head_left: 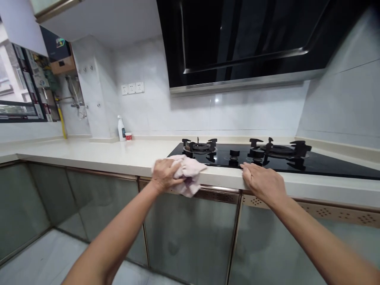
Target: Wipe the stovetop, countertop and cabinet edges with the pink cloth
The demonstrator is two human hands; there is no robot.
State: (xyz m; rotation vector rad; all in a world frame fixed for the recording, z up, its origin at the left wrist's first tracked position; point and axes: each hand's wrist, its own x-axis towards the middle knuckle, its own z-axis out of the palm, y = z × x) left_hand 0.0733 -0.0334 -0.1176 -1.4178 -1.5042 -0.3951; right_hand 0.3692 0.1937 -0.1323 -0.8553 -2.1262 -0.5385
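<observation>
My left hand [164,175] is closed on a crumpled pale pink cloth [190,169], pressed against the front edge of the white countertop [139,150]. Part of the cloth hangs over that edge, above the cabinet fronts. My right hand [263,183] rests on the counter edge in front of the black glass gas stove [221,159], its fingers laid on the edge and holding nothing. Some of its fingertips are hidden. A stove knob [234,154] sits just beyond, to the left of this hand.
Two burners with black pan supports, the left burner [200,147] and the right burner [279,149], stand up from the stove. A dark range hood [237,43] overhangs it. A white spray bottle [121,128] and a small red cup [128,136] stand by the back wall. Glass-fronted cabinets [190,233] lie below.
</observation>
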